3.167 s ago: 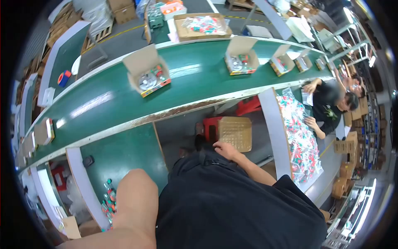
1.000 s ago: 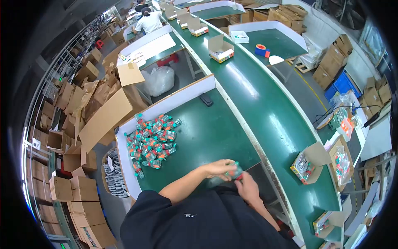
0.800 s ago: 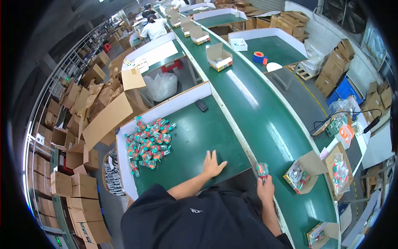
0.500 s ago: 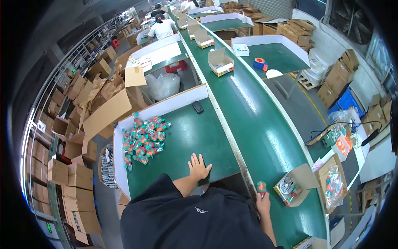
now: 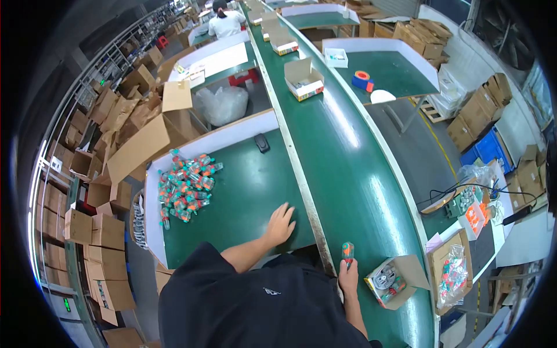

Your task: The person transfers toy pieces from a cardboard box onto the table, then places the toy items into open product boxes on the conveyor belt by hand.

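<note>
My left hand (image 5: pixel 280 225) is over the near right part of the green worktable (image 5: pixel 249 191), fingers loosely spread and holding nothing. A heap of small clear bottles (image 5: pixel 184 188) with teal caps and orange-red parts lies at the table's left side. Over the near edge of the conveyor belt (image 5: pixel 342 168), my right hand (image 5: pixel 348 277) grips one small bottle (image 5: pixel 347 251), its orange and clear end pointing away from me. Just right of that hand, an open carton (image 5: pixel 411 298) sits on the belt with grey parts and similar bottles inside.
More open cartons (image 5: pixel 304 81) stand farther up the belt. A black object (image 5: pixel 262 143) lies at the table's back. To the right are a cardboard tray (image 5: pixel 464 284) with bagged parts and an orange-filled bin (image 5: pixel 474 217). A person in white (image 5: pixel 226 24) sits far ahead.
The whole view has shifted. My left hand has moved closer to the belt side of the table, its fingers now turned more to the right. The right hand still holds the bottle.
</note>
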A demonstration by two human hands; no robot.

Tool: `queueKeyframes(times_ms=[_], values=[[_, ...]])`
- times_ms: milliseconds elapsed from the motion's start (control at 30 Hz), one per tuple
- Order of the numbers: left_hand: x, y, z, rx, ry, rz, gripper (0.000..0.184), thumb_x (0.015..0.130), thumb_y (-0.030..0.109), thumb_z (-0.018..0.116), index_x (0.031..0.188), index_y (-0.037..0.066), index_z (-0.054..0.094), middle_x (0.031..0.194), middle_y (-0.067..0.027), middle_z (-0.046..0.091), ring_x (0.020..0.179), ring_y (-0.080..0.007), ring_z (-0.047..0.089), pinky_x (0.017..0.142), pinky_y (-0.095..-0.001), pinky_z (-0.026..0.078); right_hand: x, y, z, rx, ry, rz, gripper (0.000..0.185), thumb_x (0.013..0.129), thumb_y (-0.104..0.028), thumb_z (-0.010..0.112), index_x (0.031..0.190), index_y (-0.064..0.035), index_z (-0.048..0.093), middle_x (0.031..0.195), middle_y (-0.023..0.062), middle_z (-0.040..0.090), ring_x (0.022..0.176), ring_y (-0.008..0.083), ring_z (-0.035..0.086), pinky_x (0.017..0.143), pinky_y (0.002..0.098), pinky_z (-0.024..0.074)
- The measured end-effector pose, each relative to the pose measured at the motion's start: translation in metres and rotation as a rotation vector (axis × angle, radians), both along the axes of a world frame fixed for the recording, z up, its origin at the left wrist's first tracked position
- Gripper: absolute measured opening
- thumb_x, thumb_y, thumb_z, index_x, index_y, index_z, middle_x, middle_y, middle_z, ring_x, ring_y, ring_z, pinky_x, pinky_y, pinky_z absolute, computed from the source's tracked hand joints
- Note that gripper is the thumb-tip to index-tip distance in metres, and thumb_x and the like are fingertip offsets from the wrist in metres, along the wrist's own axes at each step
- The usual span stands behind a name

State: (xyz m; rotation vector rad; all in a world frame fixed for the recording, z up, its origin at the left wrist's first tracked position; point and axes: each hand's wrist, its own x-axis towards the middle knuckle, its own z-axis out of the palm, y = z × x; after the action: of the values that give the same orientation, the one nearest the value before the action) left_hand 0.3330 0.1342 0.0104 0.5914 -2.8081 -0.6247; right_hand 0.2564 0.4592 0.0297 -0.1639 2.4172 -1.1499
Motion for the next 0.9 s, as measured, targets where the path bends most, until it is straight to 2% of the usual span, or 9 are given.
queueKeyframes(times_ms=[200,267,333,433,500,667,800,867,900], values=[[-0.227,-0.094,-0.012,0.047,0.292,-0.173,0.032,0.092,0.017,0.066,0.120,0.001,0.064,0.120,-0.0190,0.067,0.114,-0.0372,0.062,0.101,-0.0450,0.050,-0.027,0.007,-0.001,-0.036,-0.078,-0.012,0.040,0.101,-0.032,0.057,0.124,-0.0003,0.055,0.102,0.0238,0.066,0.095,0.0421,0.065,0.085,0.0462,0.0502],[-0.310,-0.142,-0.003,-0.009,0.302,-0.153,0.030,0.092,0.016,0.065,0.119,0.003,0.064,0.119,-0.0183,0.067,0.114,-0.0370,0.062,0.100,-0.0444,0.050,-0.029,0.012,0.013,-0.011,-0.110,-0.051,0.034,0.102,-0.029,0.059,0.117,0.0016,0.057,0.091,0.0137,0.063,0.081,0.0248,0.061,0.075,0.0379,0.0482],[-0.384,-0.194,0.015,-0.096,0.191,-0.060,0.027,0.089,0.012,0.066,0.114,0.003,0.063,0.117,-0.0190,0.065,0.112,-0.0376,0.061,0.098,-0.0455,0.050,-0.033,0.021,0.022,-0.035,-0.322,-0.105,0.035,0.102,-0.028,0.059,0.121,0.0014,0.056,0.098,0.0202,0.065,0.089,0.0334,0.064,0.082,0.0403,0.0496],[-0.464,-0.274,-0.003,-0.371,0.258,0.162,0.016,0.086,0.007,0.062,0.101,0.003,0.063,0.107,-0.0178,0.064,0.100,-0.0363,0.064,0.089,-0.0458,0.053,-0.030,0.025,0.035,-0.025,-0.460,-0.170,0.038,0.102,-0.026,0.058,0.127,0.0015,0.054,0.100,0.0219,0.065,0.091,0.0345,0.064,0.082,0.0403,0.0499],[-0.493,-0.313,-0.017,-0.501,0.181,0.288,0.018,0.086,0.008,0.063,0.103,0.003,0.064,0.111,-0.0157,0.064,0.104,-0.0341,0.065,0.088,-0.0446,0.054,-0.031,0.015,0.049,-0.094,-0.425,-0.324,0.030,0.102,-0.022,0.061,0.119,0.0020,0.056,0.087,0.0020,0.058,0.075,0.0101,0.050,0.067,0.0278,0.0433],[-0.503,-0.344,-0.028,-0.435,-0.164,0.276,0.017,0.090,0.008,0.063,0.106,0.003,0.066,0.110,-0.0172,0.065,0.101,-0.0390,0.067,0.083,-0.0475,0.057,-0.046,0.014,0.038,-0.015,-0.573,-0.379,0.034,0.101,-0.023,0.062,0.122,0.0024,0.054,0.085,0.0012,0.056,0.075,0.0091,0.049,0.067,0.0263,0.0425],[-0.487,-0.332,-0.036,-0.404,-0.179,0.147,0.013,0.088,0.005,0.060,0.097,0.005,0.069,0.099,-0.0175,0.068,0.090,-0.0389,0.070,0.073,-0.0487,0.058,-0.068,-0.004,0.057,0.098,-0.623,-0.377,0.044,0.101,-0.025,0.061,0.132,0.0036,0.050,0.097,0.0089,0.062,0.086,0.0170,0.057,0.077,0.0302,0.0471],[-0.465,-0.300,-0.030,-0.378,-0.160,0.048,0.012,0.087,0.005,0.060,0.095,0.006,0.069,0.097,-0.0178,0.068,0.088,-0.0388,0.070,0.073,-0.0490,0.058,-0.069,-0.010,0.071,0.181,-0.249,-0.144,0.045,0.103,-0.025,0.055,0.139,0.0014,0.046,0.102,0.0238,0.066,0.092,0.0368,0.066,0.082,0.0426,0.0508],[-0.448,-0.275,-0.025,-0.357,-0.139,-0.035,0.013,0.086,0.004,0.059,0.094,0.006,0.069,0.094,-0.0181,0.068,0.087,-0.0388,0.070,0.073,-0.0494,0.058,-0.068,-0.007,0.071,0.174,-0.214,-0.124,0.050,0.104,-0.024,0.053,0.144,0.0015,0.040,0.104,0.0248,0.066,0.093,0.0386,0.066,0.082,0.0438,0.0510]])
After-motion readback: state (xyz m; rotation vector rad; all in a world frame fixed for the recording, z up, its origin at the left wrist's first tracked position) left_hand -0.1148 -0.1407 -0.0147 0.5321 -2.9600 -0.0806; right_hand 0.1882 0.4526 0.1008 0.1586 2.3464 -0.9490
